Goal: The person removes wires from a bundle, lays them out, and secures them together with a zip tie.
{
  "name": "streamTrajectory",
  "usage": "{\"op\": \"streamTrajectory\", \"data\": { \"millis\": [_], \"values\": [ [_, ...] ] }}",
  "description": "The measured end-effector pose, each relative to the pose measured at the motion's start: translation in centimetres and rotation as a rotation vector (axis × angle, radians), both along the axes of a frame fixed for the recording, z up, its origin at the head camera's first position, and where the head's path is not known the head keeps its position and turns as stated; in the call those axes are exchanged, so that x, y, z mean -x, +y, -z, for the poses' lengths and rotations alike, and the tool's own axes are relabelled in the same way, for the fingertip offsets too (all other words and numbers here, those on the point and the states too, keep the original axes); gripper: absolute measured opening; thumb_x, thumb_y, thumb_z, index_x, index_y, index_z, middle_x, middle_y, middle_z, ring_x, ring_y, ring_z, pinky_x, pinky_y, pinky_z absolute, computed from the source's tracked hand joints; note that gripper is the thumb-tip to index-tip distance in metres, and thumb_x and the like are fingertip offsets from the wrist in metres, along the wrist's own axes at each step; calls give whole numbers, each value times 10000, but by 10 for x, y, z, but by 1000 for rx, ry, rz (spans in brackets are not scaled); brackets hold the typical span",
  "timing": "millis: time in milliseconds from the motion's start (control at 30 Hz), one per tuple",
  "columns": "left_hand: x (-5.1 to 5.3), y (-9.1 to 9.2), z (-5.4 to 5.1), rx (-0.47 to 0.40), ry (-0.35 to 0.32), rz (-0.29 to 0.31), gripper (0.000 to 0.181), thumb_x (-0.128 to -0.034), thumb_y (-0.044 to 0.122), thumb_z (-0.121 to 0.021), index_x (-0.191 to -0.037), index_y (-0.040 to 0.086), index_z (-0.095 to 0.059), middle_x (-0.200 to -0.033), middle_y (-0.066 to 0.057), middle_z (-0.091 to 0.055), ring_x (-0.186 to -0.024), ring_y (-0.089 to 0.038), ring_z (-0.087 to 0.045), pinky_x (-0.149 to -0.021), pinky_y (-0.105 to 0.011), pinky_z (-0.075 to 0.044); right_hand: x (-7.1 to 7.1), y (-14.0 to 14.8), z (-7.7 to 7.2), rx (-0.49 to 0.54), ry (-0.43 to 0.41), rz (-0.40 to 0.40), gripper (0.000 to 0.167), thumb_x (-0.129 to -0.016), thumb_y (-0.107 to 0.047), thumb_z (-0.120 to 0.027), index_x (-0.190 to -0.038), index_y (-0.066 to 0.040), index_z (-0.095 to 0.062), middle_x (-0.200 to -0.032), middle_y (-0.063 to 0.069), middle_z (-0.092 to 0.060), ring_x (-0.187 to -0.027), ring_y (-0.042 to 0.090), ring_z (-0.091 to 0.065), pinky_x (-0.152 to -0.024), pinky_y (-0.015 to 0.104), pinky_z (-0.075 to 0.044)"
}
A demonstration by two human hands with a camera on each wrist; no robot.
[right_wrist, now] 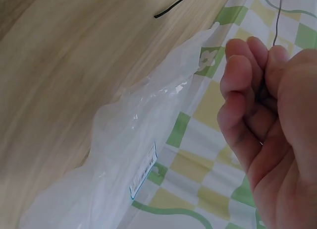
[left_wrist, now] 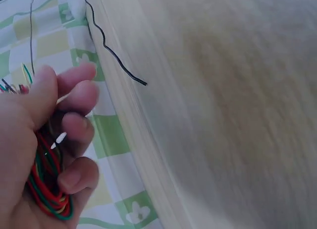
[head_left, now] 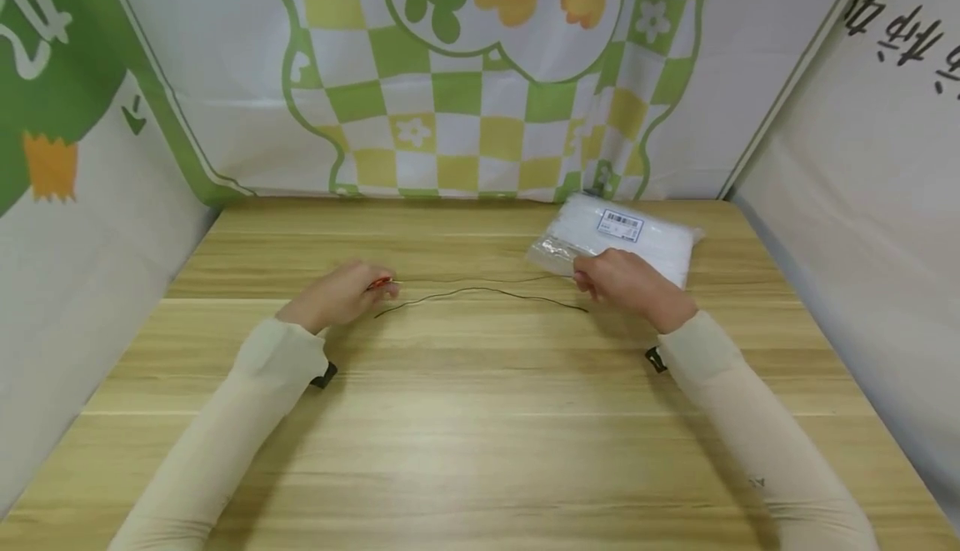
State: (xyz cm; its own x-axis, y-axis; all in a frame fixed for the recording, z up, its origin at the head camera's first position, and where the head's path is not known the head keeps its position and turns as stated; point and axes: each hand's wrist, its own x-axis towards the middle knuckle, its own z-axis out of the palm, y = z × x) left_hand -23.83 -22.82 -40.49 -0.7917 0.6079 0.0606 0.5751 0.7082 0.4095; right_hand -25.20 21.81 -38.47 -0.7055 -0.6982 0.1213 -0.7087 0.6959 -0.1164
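Note:
My left hand (head_left: 347, 291) is curled round a bundle of red, green and yellow wires (left_wrist: 49, 189), with loose ends sticking out by the thumb. A thin dark wire (head_left: 487, 282) runs from it across to my right hand (head_left: 626, 278), which pinches the other end between thumb and fingers. In the right wrist view that wire (right_wrist: 278, 21) rises from the fingertips. A separate black wire (head_left: 480, 288) lies on the table in a shallow arc, just nearer than the held one; its end (left_wrist: 129, 74) shows in the left wrist view.
A clear bag of white items with a barcode label (head_left: 652, 244) lies at the back right of the wooden table (head_left: 450, 451), just behind my right hand. Patterned green and yellow cloth (head_left: 457, 142) hangs at the back, with printed cloth on both sides.

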Motion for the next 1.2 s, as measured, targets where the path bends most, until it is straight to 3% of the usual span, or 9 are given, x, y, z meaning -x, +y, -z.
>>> {"op": "streamTrajectory", "data": {
  "millis": [133, 267, 333, 467, 600, 733, 933, 1033, 1200],
  "values": [
    [-6, -1, -2, 82, 96, -3, 90, -1019, 31, -673, -1053, 35, -757, -1036, -110, -806, -868, -191, -743, -787, -369, -599, 3, 0, 3, -10, 45, -16, 264, -947, 45, -655, -784, -142, -563, -647, -54, -531, -601, 94, -480, -588, 305, -455],
    [-18, -1, -5, 170, 223, 63, 53, -959, 73, -763, -913, 94, -748, -889, -24, -790, -744, -128, -694, -711, -334, -579, 4, 2, 3, -33, 74, -1, 309, -931, 47, -648, -743, -159, -518, -632, -48, -489, -589, 127, -456, -569, 316, -422],
    [-24, -1, -7, 204, 244, 93, 127, -920, 52, -800, -859, 141, -733, -851, 30, -779, -714, -106, -673, -669, -310, -548, 5, 2, 3, -42, 71, 7, 320, -919, 61, -624, -729, -162, -495, -631, -47, -459, -591, 135, -435, -571, 314, -397],
    [-35, 0, -10, 236, 251, 138, 231, -893, -8, -798, -849, 212, -743, -873, 87, -782, -752, -82, -690, -651, -287, -519, 9, 2, 5, -45, 66, 1, 323, -915, 73, -588, -716, -155, -477, -634, -41, -421, -598, 132, -411, -584, 306, -366],
    [-38, -3, -13, 231, 254, 137, 281, -896, -74, -736, -852, 203, -753, -876, 69, -785, -750, -91, -688, -627, -278, -498, 12, 1, 7, -53, 48, -10, 316, -916, 72, -594, -725, -156, -486, -649, -46, -434, -615, 128, -421, -595, 299, -370],
    [-34, -9, -11, 232, 270, 85, 268, -897, -88, -725, -856, 176, -747, -903, 39, -798, -756, -121, -701, -628, -299, -505, 11, -1, 9, -67, 24, -19, 299, -901, 85, -586, -754, -161, -500, -673, -45, -466, -639, 132, -441, -605, 304, -395],
    [-24, -16, -3, 256, 235, 9, 108, -977, 119, -752, -877, 142, -716, -820, 18, -750, -671, -96, -593, -623, -298, -485, 6, -6, 10, -85, 88, -24, 263, -902, 81, -624, -793, -147, -549, -695, -16, -571, -627, 151, -491, -579, 355, -480],
    [-21, -16, -2, 263, 209, 7, 166, -1001, 139, -725, -844, 141, -671, -736, 24, -680, -626, -90, -490, -616, -294, -441, 4, -8, 11, -96, 106, -29, 239, -912, 78, -657, -822, -135, -598, -725, -1, -647, -616, 149, -542, -568, 371, -517],
    [-17, -11, -2, 277, 171, 7, 228, -1031, 149, -695, -812, 151, -629, -716, 42, -631, -635, -100, -470, -648, -310, -432, 2, -11, 15, -115, 109, -22, 181, -993, -65, -688, -832, -119, -626, -728, 44, -682, -616, 197, -621, -576, 422, -559]
  ]
}}
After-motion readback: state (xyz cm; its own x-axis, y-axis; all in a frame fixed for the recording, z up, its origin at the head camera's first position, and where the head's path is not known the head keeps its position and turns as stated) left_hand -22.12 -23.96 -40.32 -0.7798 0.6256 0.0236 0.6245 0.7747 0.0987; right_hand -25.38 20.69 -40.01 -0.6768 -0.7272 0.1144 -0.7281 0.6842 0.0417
